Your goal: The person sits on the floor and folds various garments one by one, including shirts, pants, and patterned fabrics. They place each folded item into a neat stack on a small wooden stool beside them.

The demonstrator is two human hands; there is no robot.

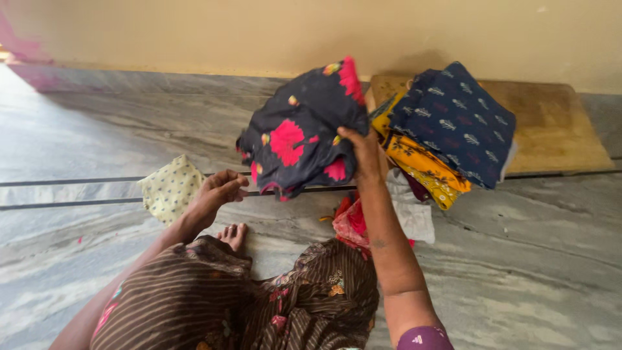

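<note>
My right hand (364,155) grips a folded dark navy cloth with big pink flowers (301,129) and holds it up above the floor. My left hand (219,191) hovers just left of and below that cloth, fingers loosely curled with nothing in them. A small pale yellow dotted cloth (170,188) lies on the floor beside my left hand. To the right sits a pile of folded clothes: a navy printed piece (457,120) on top, a yellow-orange printed one (424,168) under it.
The pile rests partly on a low wooden board (557,126) against the cream wall. A red and white cloth (353,223) lies on the grey marble floor (518,259) near my knees. My bare foot (233,234) and brown striped skirt (194,298) fill the foreground.
</note>
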